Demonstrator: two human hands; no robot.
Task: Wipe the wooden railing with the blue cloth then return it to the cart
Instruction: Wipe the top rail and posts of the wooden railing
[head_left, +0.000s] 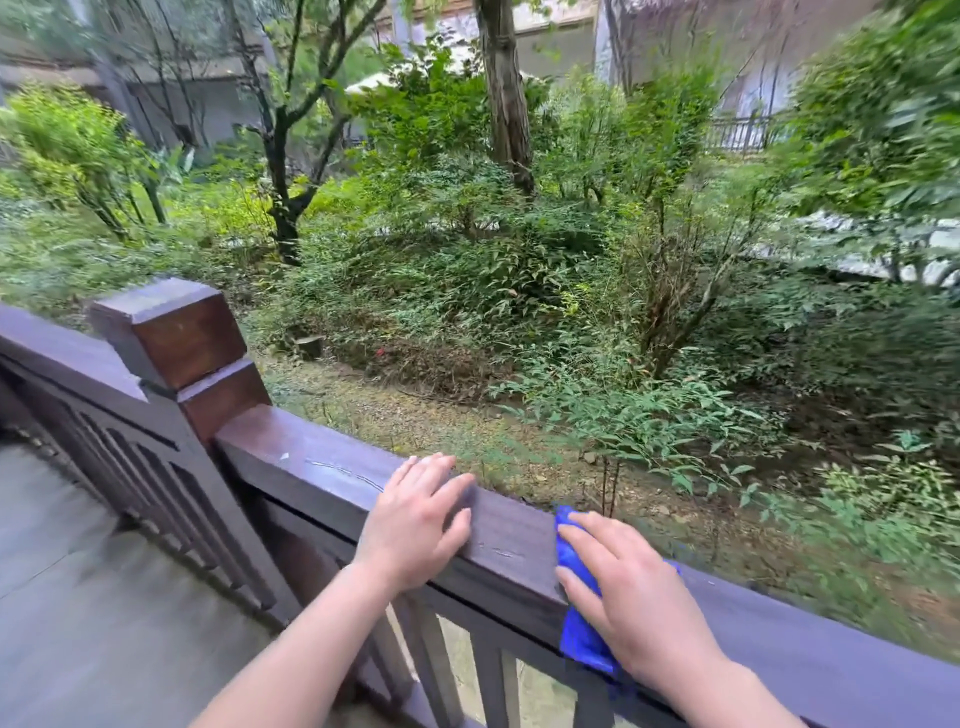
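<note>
So this looks like the middle of the wiping part, nowhere near the return step. The right hand (631, 597) is flat on top of the wooden railing (509, 540) with the blue cloth (574, 558) pinned under the palm and fingers, fingers spread rather than curled, so it's pressing the cloth down, not really clutching it. Part of the cloth hangs over the near face of the rail below the hand. The left hand (415, 519) sits just beside it on the same rail, open, fingers draped over the top edge with nothing in it, I'd guess just bracing.

How much rail is already clean? Honestly can't say. There's a pale smear and a couple of specks on the top between the left hand and the corner post (176, 343), so my guess is that stretch needs a pass. The rail running off past the post on the left and the long bit to the right may need doing too.

The cart isn't anywhere in view, so putting the cloth back is all yet to do
</note>
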